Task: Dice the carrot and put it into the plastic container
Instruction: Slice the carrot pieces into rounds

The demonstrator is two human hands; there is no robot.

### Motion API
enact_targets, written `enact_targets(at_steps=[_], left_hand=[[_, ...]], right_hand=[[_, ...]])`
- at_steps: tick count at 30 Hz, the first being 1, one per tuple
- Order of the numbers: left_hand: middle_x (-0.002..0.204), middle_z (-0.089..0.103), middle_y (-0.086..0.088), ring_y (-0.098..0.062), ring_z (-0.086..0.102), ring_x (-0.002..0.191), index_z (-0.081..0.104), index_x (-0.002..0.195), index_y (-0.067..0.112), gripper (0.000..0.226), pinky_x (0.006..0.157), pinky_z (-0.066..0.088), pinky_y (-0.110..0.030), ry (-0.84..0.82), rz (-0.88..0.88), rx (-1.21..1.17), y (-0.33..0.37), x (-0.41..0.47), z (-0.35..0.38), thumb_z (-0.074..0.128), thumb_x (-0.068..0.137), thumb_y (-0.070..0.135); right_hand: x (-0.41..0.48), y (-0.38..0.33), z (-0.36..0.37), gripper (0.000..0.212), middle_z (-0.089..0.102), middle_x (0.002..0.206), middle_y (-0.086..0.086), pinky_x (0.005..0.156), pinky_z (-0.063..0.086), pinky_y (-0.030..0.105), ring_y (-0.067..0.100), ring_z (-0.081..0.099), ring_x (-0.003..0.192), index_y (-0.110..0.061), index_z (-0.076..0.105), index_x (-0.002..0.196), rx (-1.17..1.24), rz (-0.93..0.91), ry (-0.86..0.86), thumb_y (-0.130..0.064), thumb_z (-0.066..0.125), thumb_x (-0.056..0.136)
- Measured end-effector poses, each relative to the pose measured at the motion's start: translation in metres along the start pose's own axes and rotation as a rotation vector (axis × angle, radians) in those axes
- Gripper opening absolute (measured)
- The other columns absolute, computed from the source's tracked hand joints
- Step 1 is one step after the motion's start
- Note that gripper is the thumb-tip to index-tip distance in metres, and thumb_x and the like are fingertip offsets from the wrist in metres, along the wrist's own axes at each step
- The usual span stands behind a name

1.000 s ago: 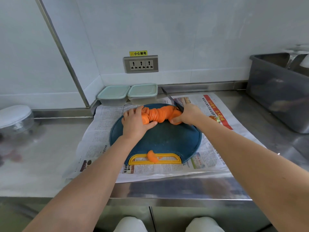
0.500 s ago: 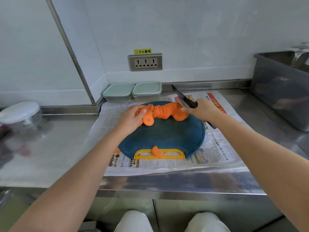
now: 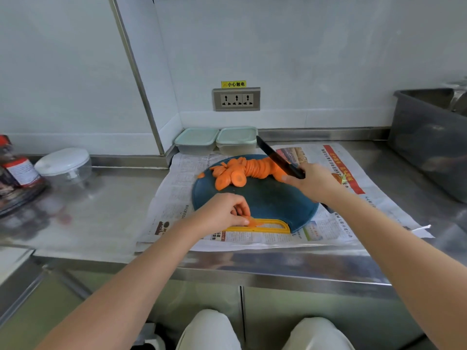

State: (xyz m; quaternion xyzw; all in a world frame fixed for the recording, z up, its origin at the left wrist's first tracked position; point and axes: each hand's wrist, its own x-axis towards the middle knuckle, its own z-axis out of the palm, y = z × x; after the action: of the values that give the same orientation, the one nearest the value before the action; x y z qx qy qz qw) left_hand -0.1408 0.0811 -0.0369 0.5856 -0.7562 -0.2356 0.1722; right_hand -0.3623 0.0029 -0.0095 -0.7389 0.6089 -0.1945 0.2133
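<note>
Left hand: the left hand point(image 3: 222, 210) has its fingers curled, thumb and fingertips pinching a small orange carrot piece point(image 3: 252, 221) at the near edge of the board.
Right hand: the right hand point(image 3: 314, 184) is clamped round the handle of a black-bladed kitchen knife point(image 3: 276, 157). The blade is tilted and points away toward the wall.
Carrot: a row of orange carrot slices point(image 3: 242, 170) lies on the far half of the board, the blade over its right end.
Board: the round dark-blue plastic cutting board point(image 3: 265, 203) has a yellow handle slot point(image 3: 274, 227) on its near side, under the pinched piece.
Containers: two clear plastic containers with pale-green lids point(image 3: 236, 138) sit side by side against the wall, just beyond the board, lids on.
Underlay: a spread newspaper point(image 3: 177, 193) covers the stainless-steel counter point(image 3: 101, 218).
Edges: a grey plastic tub point(image 3: 424, 152) is at the right; a round clear tub with a white lid point(image 3: 63, 162) is at the left.
</note>
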Motion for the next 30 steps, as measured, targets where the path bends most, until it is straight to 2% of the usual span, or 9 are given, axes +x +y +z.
enact_targets(at_steps=[4, 7, 11, 14, 17, 19, 21, 26, 30], left_hand=[[0.086, 0.063, 0.008, -0.005, 0.060, 0.079, 0.061, 0.087, 0.022, 0.011, 0.066, 0.047, -0.011, 0.028, -0.025, -0.045, 0.002, 0.005, -0.002, 0.072, 0.084, 0.022], [0.092, 0.066, -0.001, -0.011, 0.062, 0.083, 0.061, 0.086, 0.022, 0.012, 0.073, 0.051, -0.022, 0.224, -0.075, -0.166, -0.005, 0.021, -0.011, 0.073, 0.083, 0.023], [0.105, 0.069, -0.010, -0.013, 0.065, 0.080, 0.062, 0.110, 0.012, 0.022, 0.078, 0.055, -0.030, 0.361, -0.180, -0.251, -0.026, 0.037, -0.029, 0.064, 0.089, 0.011], [0.094, 0.068, 0.001, -0.008, 0.061, 0.078, 0.066, 0.103, 0.017, 0.018, 0.072, 0.049, -0.020, 0.430, -0.220, -0.161, -0.040, 0.027, -0.047, 0.070, 0.085, 0.020], [0.088, 0.065, 0.004, -0.010, 0.062, 0.079, 0.063, 0.086, 0.028, 0.019, 0.071, 0.048, -0.024, 0.239, -0.275, -0.036, -0.052, 0.003, -0.065, 0.079, 0.075, 0.032], [0.089, 0.066, 0.005, -0.007, 0.063, 0.078, 0.063, 0.086, 0.031, 0.025, 0.072, 0.049, -0.024, 0.022, -0.326, 0.032, -0.057, -0.014, -0.069, 0.083, 0.071, 0.032], [0.087, 0.068, 0.006, -0.005, 0.065, 0.074, 0.064, 0.089, 0.030, 0.029, 0.075, 0.051, -0.024, -0.104, -0.323, 0.021, -0.060, -0.026, -0.067, 0.084, 0.070, 0.024], [0.078, 0.070, 0.001, -0.019, 0.070, 0.080, 0.065, 0.092, 0.023, 0.028, 0.087, 0.054, -0.042, -0.066, -0.307, -0.090, -0.071, -0.037, -0.062, 0.081, 0.073, 0.010], [0.077, 0.069, 0.001, -0.009, 0.066, 0.070, 0.069, 0.085, 0.020, 0.015, 0.076, 0.057, -0.032, -0.046, -0.293, -0.103, -0.075, -0.036, -0.061, 0.078, 0.077, 0.011]], right_hand=[[-0.003, -0.001, 0.001, 0.035, 0.053, 0.074, 0.003, 0.049, 0.033, 0.022, 0.013, 0.048, 0.060, -0.012, 0.055, 0.096, 0.030, -0.023, 0.026, -0.047, 0.055, 0.092], [-0.001, -0.004, -0.001, 0.034, 0.048, 0.067, 0.002, 0.048, 0.033, 0.022, 0.013, 0.046, 0.055, -0.011, 0.054, 0.097, 0.071, -0.036, 0.038, -0.045, 0.056, 0.092], [0.005, -0.009, -0.001, 0.030, 0.048, 0.066, 0.001, 0.045, 0.033, 0.021, 0.012, 0.047, 0.052, -0.015, 0.052, 0.094, 0.099, -0.040, 0.064, -0.044, 0.055, 0.093], [0.008, -0.011, 0.003, 0.030, 0.049, 0.068, 0.001, 0.046, 0.033, 0.021, 0.012, 0.047, 0.054, -0.015, 0.052, 0.096, 0.116, -0.050, 0.061, -0.044, 0.055, 0.093], [0.009, -0.010, 0.009, 0.028, 0.046, 0.066, -0.001, 0.047, 0.031, 0.021, 0.012, 0.044, 0.054, -0.015, 0.051, 0.093, 0.150, -0.067, 0.051, -0.042, 0.056, 0.093], [0.010, -0.011, 0.014, 0.027, 0.046, 0.066, -0.001, 0.047, 0.030, 0.020, 0.011, 0.044, 0.054, -0.015, 0.051, 0.091, 0.155, -0.073, 0.047, -0.042, 0.056, 0.093], [0.011, -0.015, 0.017, 0.028, 0.047, 0.067, -0.002, 0.048, 0.030, 0.020, 0.010, 0.045, 0.056, -0.016, 0.052, 0.093, 0.149, -0.086, 0.059, -0.043, 0.056, 0.093], [0.012, -0.024, 0.019, 0.027, 0.047, 0.071, -0.005, 0.048, 0.030, 0.019, 0.006, 0.046, 0.060, -0.018, 0.051, 0.104, 0.145, -0.127, 0.092, -0.042, 0.055, 0.094], [0.016, -0.024, 0.019, 0.035, 0.045, 0.070, -0.005, 0.048, 0.029, 0.017, 0.006, 0.044, 0.059, -0.011, 0.055, 0.111, 0.154, -0.142, 0.121, -0.042, 0.055, 0.094]])
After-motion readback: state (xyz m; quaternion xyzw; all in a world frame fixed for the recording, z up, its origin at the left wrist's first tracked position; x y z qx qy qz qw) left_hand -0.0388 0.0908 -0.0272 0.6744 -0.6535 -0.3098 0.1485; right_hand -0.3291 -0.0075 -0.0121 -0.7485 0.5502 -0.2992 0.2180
